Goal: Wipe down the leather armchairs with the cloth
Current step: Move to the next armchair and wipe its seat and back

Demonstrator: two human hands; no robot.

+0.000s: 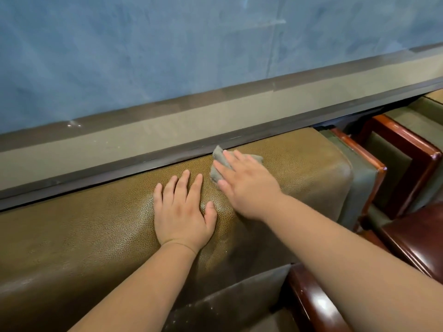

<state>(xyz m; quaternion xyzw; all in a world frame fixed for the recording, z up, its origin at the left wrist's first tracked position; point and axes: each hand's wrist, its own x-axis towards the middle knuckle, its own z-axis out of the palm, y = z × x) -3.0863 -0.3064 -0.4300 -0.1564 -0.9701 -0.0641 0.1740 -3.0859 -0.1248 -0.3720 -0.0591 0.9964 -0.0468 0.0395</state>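
Note:
An olive-brown leather armchair [96,226] fills the lower half of the head view; I look down on the top of its backrest. A small grey cloth [219,161] lies on that top edge, near the wall. My right hand [247,185] presses flat on the cloth with straight fingers and covers most of it. My left hand [182,209] rests flat on the leather just to the left, fingers spread, holding nothing.
A blue wall [191,44] with a grey-beige skirting band [143,137] runs right behind the backrest. At the right stands a second armchair [393,154] with glossy red-brown wooden arms [359,149]. A dark wooden arm [311,298] sits at the lower right.

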